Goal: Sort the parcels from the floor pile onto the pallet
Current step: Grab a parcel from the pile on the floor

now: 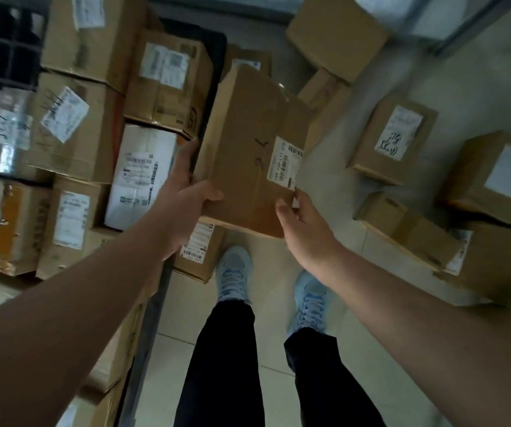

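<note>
A long brown cardboard parcel (248, 143) with a white barcode label and a handwritten mark is held in the air at the centre of the view. My left hand (183, 192) grips its near left corner, thumb on top and fingers along the side. My right hand (303, 223) holds the near right corner, thumb on the top face beside the label. The parcel hangs over the edge between the stacked parcels on the dark pallet (214, 57) at the left and the tiled floor.
Several labelled boxes are packed on the left, among them a white one (143, 174). Loose boxes (392, 140) lie on the floor at the right and back right. My feet in blue shoes (235, 272) stand on pale tiles. A black crate (4, 41) sits far left.
</note>
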A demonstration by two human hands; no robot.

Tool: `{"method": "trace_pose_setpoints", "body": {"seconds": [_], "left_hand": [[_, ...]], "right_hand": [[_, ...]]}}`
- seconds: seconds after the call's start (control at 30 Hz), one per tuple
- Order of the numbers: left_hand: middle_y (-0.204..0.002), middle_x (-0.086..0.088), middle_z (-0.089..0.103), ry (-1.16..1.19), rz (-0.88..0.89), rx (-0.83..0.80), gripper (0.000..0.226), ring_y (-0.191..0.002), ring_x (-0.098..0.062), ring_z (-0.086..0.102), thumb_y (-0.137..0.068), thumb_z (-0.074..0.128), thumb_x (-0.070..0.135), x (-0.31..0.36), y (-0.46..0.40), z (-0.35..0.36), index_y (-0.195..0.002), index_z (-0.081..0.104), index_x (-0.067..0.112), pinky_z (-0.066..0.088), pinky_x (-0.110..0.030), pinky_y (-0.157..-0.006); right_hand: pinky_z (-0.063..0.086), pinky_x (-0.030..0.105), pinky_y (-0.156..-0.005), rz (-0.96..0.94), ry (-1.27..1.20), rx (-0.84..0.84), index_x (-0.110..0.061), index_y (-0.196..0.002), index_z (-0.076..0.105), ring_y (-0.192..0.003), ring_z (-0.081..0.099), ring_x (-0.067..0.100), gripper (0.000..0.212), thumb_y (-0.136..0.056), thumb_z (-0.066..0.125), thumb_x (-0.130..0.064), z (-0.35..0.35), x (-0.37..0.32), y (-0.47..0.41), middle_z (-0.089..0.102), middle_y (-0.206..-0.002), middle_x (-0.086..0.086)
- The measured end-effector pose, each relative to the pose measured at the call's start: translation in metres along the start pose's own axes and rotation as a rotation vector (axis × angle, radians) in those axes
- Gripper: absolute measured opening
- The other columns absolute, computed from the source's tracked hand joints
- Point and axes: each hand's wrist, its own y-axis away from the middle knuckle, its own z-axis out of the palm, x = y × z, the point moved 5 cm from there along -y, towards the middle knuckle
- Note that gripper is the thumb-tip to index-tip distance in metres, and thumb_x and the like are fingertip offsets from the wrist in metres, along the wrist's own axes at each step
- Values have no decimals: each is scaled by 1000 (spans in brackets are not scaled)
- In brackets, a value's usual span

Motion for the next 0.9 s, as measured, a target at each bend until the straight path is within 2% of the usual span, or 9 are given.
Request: {"method": "trace_pose_setpoints", "body": {"seconds": [0.07,0.17,0.3,0.37,0.47,0.57,0.63,0.73,0.9], "left_hand": [[-117,-6,64,21,16,-13,77,-95,-24,69,-86,58,9,22,19,-1,-150,37,46,55,-20,-60],[-108,-3,70,128,25,-56,69,-78,-15,73,-71,52,18,47,47,-5,-134,53,45,56,-25,-59],[-117,-5,71,250,-30,-75,63,-98,-30,67,-70,51,23,70,83,-16,-130,62,38,53,-45,-84],[-110,-2,74,161,-17,-110,61,-94,-26,70,-70,55,28,84,103,-19,-131,61,35,58,-39,-78],[-114,-4,71,-39,32,-63,68,-88,-16,72,-79,64,24,106,135,-25,-145,48,28,58,-27,-65],[-141,-10,51,-181,147,9,96,-112,-22,61,-88,71,15,133,174,-39,-161,16,44,56,-38,-78],[-152,-13,35,-415,284,15,107,-127,-32,51,-80,73,40,155,209,-50,-155,0,62,55,-51,-93],[-153,-3,21,-487,371,-34,110,-129,-38,48,-80,81,41,180,273,-79,-140,-1,82,55,-55,-98],[-157,4,20,-674,526,-48,104,-137,-38,39,-87,79,38,223,393,-124,-145,1,77,52,-58,-102]], "right_hand": [[50,45,-108,8,-90,-12,-39,-137,44,-113,60,2,28,-111,43,-47,-8,-18,20,60,-119,-25],[54,53,-102,43,-268,-69,-46,-139,41,-117,61,7,33,-107,47,-53,-15,-49,54,58,-123,-28],[50,61,-103,35,-426,-109,-57,-152,30,-126,63,18,64,-98,65,-54,-23,-89,104,62,-139,-21],[53,56,-103,-40,-450,-75,-56,-157,22,-121,68,15,78,-97,70,-44,-26,-106,128,65,-137,-18],[62,30,-89,-215,-373,9,-45,-162,16,-113,71,6,90,-97,75,-27,-24,-129,170,65,-138,-10],[59,25,-93,-373,-296,85,-35,-159,21,-122,66,9,94,-90,81,-11,-14,-149,220,59,-142,-1],[59,26,-94,-464,-229,126,-41,-150,27,-123,63,9,94,-84,86,-9,-7,-162,256,57,-140,-2],[58,29,-97,-541,-125,107,-58,-131,29,-123,61,6,92,-75,92,-21,6,-183,313,56,-137,-9],[56,11,-79,-564,-100,78,-39,-129,28,-105,65,-10,92,-63,90,-57,21,-223,425,60,-126,-13]]}}
